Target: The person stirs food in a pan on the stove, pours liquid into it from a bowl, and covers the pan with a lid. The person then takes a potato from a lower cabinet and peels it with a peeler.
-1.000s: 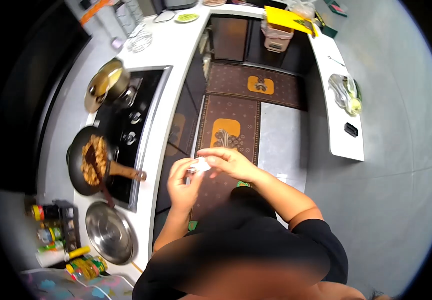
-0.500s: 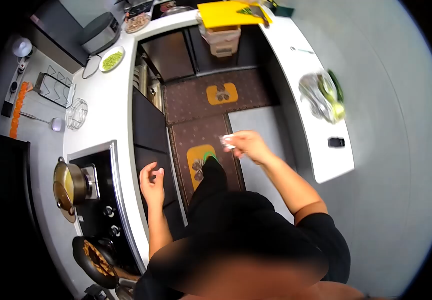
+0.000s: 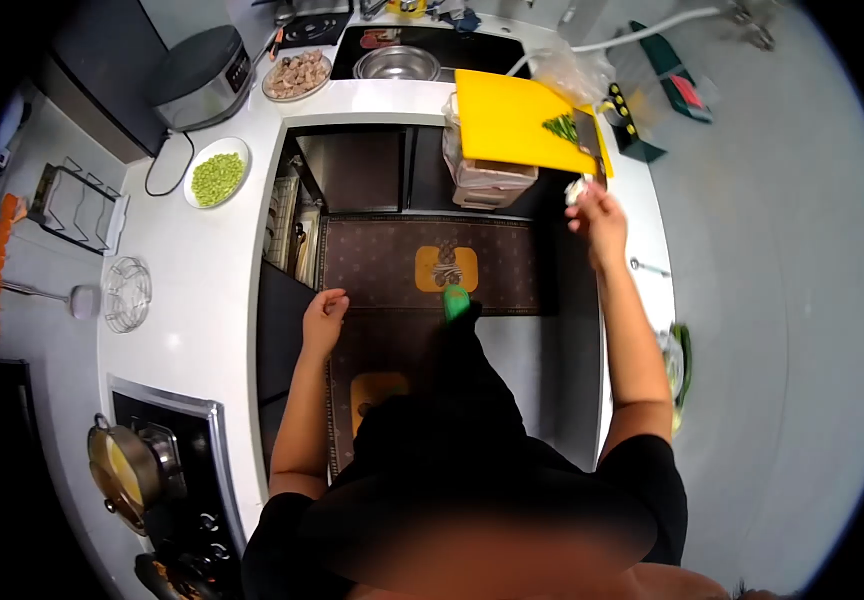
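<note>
My right hand (image 3: 604,225) is stretched forward at the right, its fingers pinching a small white crumpled piece (image 3: 578,190) whose kind I cannot make out. Just beyond it lies a yellow cutting board (image 3: 502,110), with chopped greens (image 3: 560,126) and a knife (image 3: 589,138) near its right edge. The board juts over the counter edge, above a lined waste bin (image 3: 492,187). My left hand (image 3: 325,320) hangs over the floor by the left cabinets, fingers loosely curled, with nothing visible in it.
On the left counter are a plate of green beans or peas (image 3: 218,180), a plate of meat pieces (image 3: 297,76) and a wire rack (image 3: 128,294). A pot (image 3: 127,465) stands on the stove. A metal basin (image 3: 397,64) sits at the back; a low cabinet door (image 3: 357,170) stands ajar.
I have moved forward toward the cutting board. My right hand has reached forward and right with the white piece still in it. My left hand stays low at the left.
</note>
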The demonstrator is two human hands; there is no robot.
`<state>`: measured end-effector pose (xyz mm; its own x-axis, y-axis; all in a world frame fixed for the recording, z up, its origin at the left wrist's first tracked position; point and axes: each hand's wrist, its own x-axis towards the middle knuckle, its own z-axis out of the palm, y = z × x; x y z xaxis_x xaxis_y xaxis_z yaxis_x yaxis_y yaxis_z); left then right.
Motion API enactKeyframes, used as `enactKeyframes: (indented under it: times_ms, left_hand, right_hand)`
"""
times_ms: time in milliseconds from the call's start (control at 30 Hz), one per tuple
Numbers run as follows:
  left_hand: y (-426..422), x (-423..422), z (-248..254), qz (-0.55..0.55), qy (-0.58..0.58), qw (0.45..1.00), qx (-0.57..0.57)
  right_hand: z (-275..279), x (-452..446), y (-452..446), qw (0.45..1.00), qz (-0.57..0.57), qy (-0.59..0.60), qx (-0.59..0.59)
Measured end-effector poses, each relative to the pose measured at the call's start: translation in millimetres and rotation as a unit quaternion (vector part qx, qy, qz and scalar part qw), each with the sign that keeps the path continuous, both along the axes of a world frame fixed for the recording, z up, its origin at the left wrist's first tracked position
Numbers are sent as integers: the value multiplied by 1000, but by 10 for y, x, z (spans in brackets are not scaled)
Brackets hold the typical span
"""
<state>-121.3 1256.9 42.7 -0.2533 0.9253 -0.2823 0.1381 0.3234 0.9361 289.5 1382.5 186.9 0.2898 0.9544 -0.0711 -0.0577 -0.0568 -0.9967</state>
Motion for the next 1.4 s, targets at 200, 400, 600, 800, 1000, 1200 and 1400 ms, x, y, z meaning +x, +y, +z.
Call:
enactKeyframes:
  times_ms: [200,400,600,800,1000,1200,1400]
  left_hand:
    - [566,-139,-1735,177,19,978,-106]
    - [1268,-123,-2330,239,125,942,-198]
    - [1896,-626,-2820,355,-15,915,-193]
    - [2550,-966,-2453,457,-88,875,-134]
    - [2579,-1216,-2540,383,-109,917,-23]
    - [1816,-970,-2783,335,-122,925,-133]
    - [1280,-985,-2829,354,-166,903,-179]
  right_hand:
    - [-937,1914,3670,934,-15,-260,246]
    - [-1433,3343,5958,892,2,-449,-51]
    - [-584,507,4479,692,-25,-673,260]
    - [-1775,-2418,2967,818,489,-256,162]
    - [-3458,-4703,2959,806,546,-141,177]
    - [-4536,-6168,3458,710,613,-277,208]
    - [-4581,-6198,3542,663,606,-372,234]
